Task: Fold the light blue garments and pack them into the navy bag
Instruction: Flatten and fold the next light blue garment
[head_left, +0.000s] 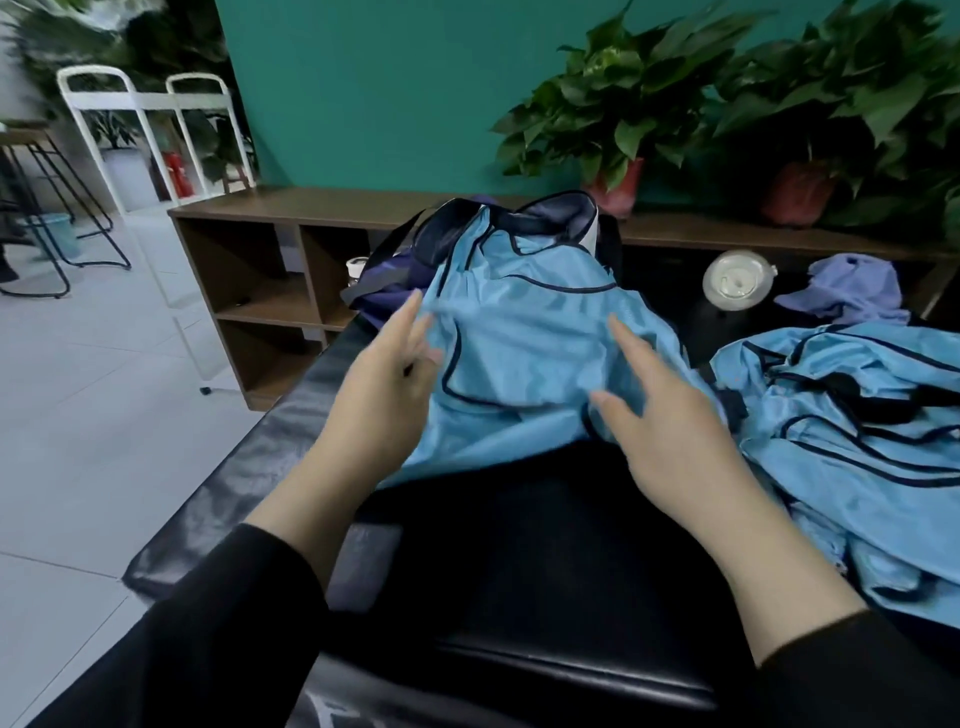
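A light blue garment with dark piping lies spread on the black padded bench, its far end reaching into the open mouth of the navy bag. My left hand hovers at the garment's left edge with fingers straight. My right hand rests on the garment's right side, fingers extended and slightly spread. A pile of more light blue garments lies at the right of the bench.
A brown shelf unit runs behind the bench, bearing two potted plants. A white lidded container and a crumpled purple cloth lie at the back right. Tiled floor with stools and a white rack lies left.
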